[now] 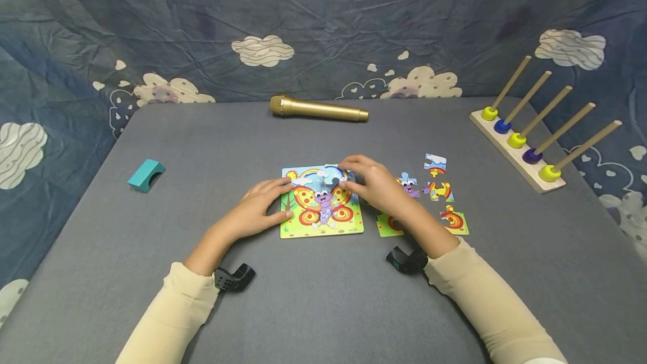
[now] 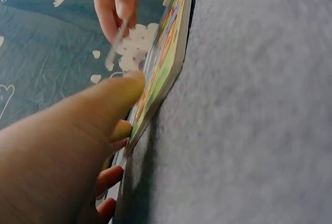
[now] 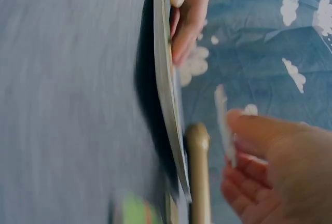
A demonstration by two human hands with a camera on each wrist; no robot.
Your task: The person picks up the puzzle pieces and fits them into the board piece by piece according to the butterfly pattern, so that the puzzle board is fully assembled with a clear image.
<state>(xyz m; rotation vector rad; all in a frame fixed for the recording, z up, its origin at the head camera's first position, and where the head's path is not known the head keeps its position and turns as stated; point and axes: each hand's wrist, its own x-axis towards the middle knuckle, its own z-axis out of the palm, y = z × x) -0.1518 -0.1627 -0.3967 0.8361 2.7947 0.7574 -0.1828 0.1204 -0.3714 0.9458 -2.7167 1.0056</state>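
A butterfly puzzle board (image 1: pixel 321 223) lies on the table in front of me. My left hand (image 1: pixel 256 209) rests at its left side, with thumb and fingertips touching the board's edge and top. Over the board's upper right corner, my right hand (image 1: pixel 376 183) pinches a puzzle piece (image 3: pixel 224 125) between thumb and fingers. Both wrist views show that thin piece (image 2: pixel 117 45) tilted and held clear of the board. To the right of the board lie several loose pieces, among them a red and green one (image 1: pixel 455 221); my right forearm partly hides some of them.
A gold microphone (image 1: pixel 318 109) lies at the table's back. On the right stands a wooden peg rack (image 1: pixel 525 156) with yellow, blue and purple beads on its upright rods. A teal arch block (image 1: pixel 146 175) sits at the left. A patterned cloth (image 1: pixel 354 16) hangs behind the table.
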